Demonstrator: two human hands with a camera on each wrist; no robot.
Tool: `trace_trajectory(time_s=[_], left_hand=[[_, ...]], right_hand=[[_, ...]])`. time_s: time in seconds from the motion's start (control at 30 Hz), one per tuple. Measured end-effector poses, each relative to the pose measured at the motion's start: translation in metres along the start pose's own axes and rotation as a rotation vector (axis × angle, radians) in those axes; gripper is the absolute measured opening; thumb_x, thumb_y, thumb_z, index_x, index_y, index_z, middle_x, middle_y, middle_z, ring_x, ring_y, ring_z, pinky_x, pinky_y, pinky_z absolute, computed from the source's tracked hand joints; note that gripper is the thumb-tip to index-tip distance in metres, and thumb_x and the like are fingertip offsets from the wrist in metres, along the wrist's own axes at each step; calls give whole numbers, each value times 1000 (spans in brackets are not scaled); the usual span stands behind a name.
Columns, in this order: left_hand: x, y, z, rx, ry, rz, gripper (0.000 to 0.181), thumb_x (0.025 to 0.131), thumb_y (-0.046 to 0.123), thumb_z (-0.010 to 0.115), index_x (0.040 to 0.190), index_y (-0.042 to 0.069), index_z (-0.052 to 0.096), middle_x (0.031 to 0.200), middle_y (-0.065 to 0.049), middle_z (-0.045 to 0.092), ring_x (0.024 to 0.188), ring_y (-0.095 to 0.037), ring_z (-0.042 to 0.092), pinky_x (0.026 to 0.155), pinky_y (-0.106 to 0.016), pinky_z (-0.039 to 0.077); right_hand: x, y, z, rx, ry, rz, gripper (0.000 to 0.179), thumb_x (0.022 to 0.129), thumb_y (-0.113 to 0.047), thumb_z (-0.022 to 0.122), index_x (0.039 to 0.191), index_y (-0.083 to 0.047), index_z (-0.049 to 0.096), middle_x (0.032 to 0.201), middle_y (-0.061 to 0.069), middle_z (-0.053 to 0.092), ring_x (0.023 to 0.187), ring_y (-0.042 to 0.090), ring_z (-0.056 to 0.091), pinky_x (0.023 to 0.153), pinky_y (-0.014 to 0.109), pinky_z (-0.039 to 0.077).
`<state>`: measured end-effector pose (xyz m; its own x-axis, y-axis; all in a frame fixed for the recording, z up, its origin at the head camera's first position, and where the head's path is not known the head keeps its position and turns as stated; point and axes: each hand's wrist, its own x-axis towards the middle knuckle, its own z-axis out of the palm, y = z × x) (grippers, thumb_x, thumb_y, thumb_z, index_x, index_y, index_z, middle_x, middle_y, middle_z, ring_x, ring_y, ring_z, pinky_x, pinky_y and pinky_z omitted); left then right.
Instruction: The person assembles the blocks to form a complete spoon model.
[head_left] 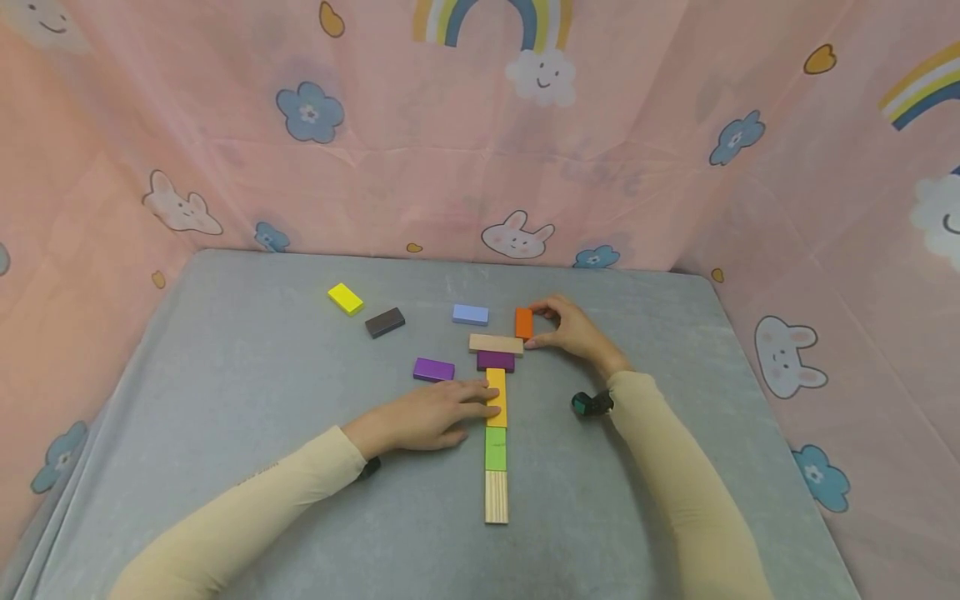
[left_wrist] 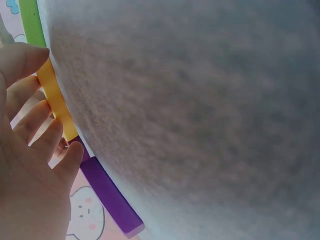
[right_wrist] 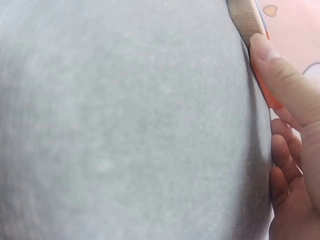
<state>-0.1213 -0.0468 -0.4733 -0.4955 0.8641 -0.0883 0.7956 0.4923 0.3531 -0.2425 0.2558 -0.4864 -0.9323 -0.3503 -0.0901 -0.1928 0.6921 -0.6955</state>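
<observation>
A row of blocks runs up the table: a striped wooden block (head_left: 497,497), a green block (head_left: 496,450), a yellow-orange block (head_left: 497,400), a dark purple block (head_left: 496,362) set crosswise, then a plain wooden block (head_left: 496,344), also crosswise. My left hand (head_left: 427,415) rests its extended fingers on the yellow-orange block from the left. At the right end of the plain wooden block, my right hand (head_left: 573,333) pinches an orange block (head_left: 523,322) between thumb and fingers. The right wrist view shows the thumb (right_wrist: 280,75) covering part of the orange block.
Left of the row lies a purple block (head_left: 434,370). Farther back are a light blue block (head_left: 470,315), a dark brown block (head_left: 386,322) and a bright yellow block (head_left: 346,299). The grey cloth-covered table (head_left: 300,358) ends at a pink patterned curtain (head_left: 420,192).
</observation>
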Motion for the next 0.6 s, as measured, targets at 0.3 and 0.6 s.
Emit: trace_trajectory(time_s=[0.3, 0.6], left_hand=[[0, 0, 0, -7, 4, 2, 54, 98, 21, 56, 150, 26, 44, 162, 8, 32, 153, -13, 26, 124, -37, 29], [-1, 0, 0, -2, 9, 6, 54, 98, 21, 56, 150, 27, 43, 162, 8, 32, 153, -14, 26, 124, -37, 30]], right_hand=[[-2, -2, 0, 5, 10, -15, 70, 73, -31, 88, 132, -9, 57, 132, 10, 56, 121, 27, 48, 113, 47, 39], [-4, -1, 1, 23, 12, -13, 72, 73, -33, 88, 134, -12, 57, 135, 10, 54, 123, 27, 47, 114, 47, 37]])
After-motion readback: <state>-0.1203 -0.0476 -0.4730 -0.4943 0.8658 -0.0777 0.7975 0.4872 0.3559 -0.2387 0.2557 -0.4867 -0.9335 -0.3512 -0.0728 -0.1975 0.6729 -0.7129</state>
